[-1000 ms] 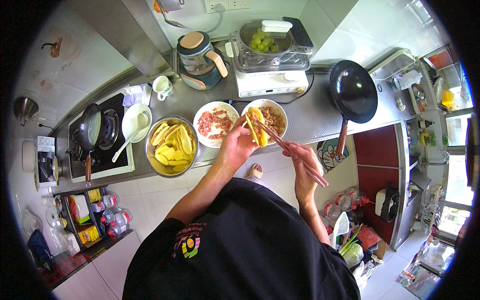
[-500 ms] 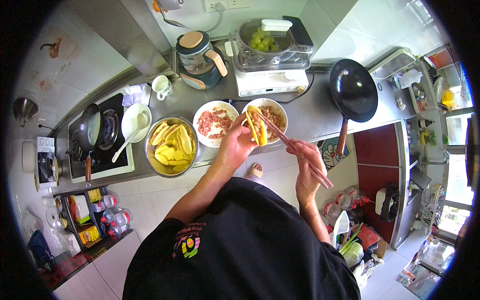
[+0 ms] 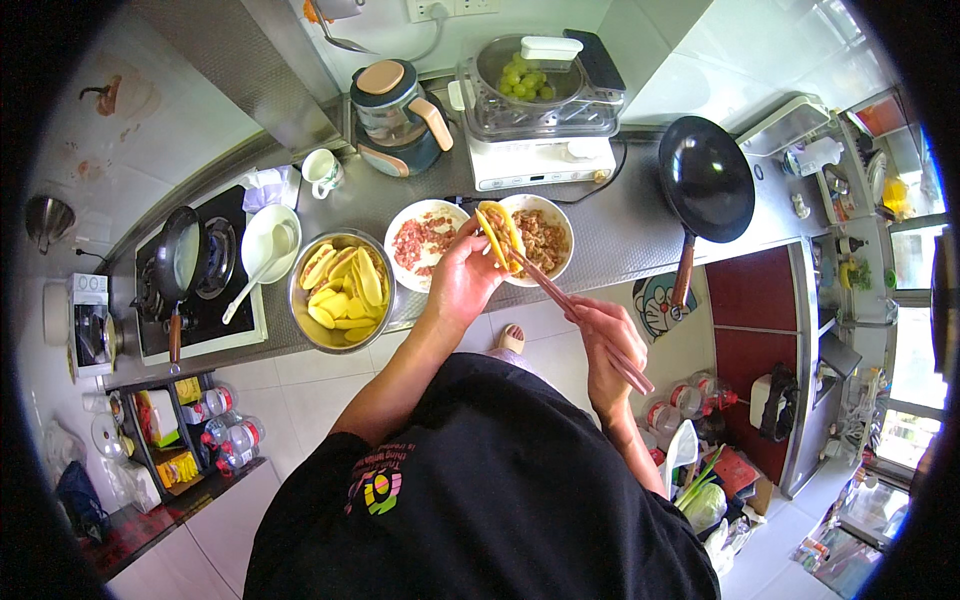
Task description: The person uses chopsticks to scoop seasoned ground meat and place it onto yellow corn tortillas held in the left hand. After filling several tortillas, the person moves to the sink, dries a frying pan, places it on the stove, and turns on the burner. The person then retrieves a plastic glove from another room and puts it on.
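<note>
Above the counter, my left hand [image 3: 463, 282] pinches a split yellow vegetable slice [image 3: 496, 236] with minced filling between its two halves. My right hand [image 3: 606, 345] is closed around a pair of reddish-brown chopsticks [image 3: 552, 288], whose tips touch the lower end of the slice. Just behind it stands a white bowl [image 3: 571, 228] of brownish mince. To its left is a second white bowl [image 3: 393, 222] with pink diced meat and pale paste, partly covered by my left hand. Further left, a steel bowl [image 3: 293, 300] holds several yellow slices, some with filling.
A white bowl with a ladle [image 3: 262, 278] sits beside the gas stove [image 3: 225, 245], which carries a small pan [image 3: 182, 250]. Along the back are a mug [image 3: 322, 174], an electric kettle [image 3: 392, 125] and a steamer with green grapes [image 3: 545, 120]. A black wok [image 3: 706, 180] lies at right.
My left hand and the slice have shifted slightly left. The chopsticks have drawn down from between the halves to the slice's lower end, and my right hand has lowered a little.
</note>
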A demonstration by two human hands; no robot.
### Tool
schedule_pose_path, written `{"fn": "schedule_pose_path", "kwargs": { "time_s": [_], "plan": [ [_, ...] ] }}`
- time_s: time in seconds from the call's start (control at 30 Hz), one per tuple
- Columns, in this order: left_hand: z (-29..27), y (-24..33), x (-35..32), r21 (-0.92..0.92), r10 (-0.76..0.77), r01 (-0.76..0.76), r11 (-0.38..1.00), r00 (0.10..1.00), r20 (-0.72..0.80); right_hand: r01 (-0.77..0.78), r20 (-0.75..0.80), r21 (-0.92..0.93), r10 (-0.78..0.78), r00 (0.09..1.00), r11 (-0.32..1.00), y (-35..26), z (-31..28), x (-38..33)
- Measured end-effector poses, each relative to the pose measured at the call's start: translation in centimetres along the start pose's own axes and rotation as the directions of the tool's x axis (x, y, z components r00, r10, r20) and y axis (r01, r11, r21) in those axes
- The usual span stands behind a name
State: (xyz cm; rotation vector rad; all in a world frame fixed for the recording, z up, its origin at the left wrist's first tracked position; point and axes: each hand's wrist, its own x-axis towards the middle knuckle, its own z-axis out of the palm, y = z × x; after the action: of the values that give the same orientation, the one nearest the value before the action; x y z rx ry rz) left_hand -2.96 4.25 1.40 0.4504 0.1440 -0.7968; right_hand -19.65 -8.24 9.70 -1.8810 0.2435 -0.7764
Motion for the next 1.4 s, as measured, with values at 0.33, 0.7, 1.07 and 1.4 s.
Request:
{"fn": "schedule_pose_path", "kwargs": {
  "time_s": [0.33,0.7,1.07,1.4],
  "plan": [
    [-0.1,-0.7,0.3,-0.115,-0.011,0.011,0.993,1.000,0.001,0.207,-0.012,-0.161,-0.211,0.977,0.965,0.0,0.7,0.1],
    [0.7,-0.4,0.2,-0.134,-0.022,0.027,0.991,0.999,0.040,0.439,0.043,-0.208,-0.440,0.897,0.874,0.9,1.9,-0.3],
    [0.9,-0.9,-0.3,-0.131,-0.017,0.033,0.991,0.993,0.117,0.363,0.022,-0.201,-0.366,0.930,0.910,0.3,2.1,0.9],
    [-2.3,0.6,-2.4,-0.083,0.047,-0.041,0.996,0.996,0.073,0.284,-0.096,-0.081,-0.291,0.952,0.956,0.4,2.3,0.3]
  ]
}}
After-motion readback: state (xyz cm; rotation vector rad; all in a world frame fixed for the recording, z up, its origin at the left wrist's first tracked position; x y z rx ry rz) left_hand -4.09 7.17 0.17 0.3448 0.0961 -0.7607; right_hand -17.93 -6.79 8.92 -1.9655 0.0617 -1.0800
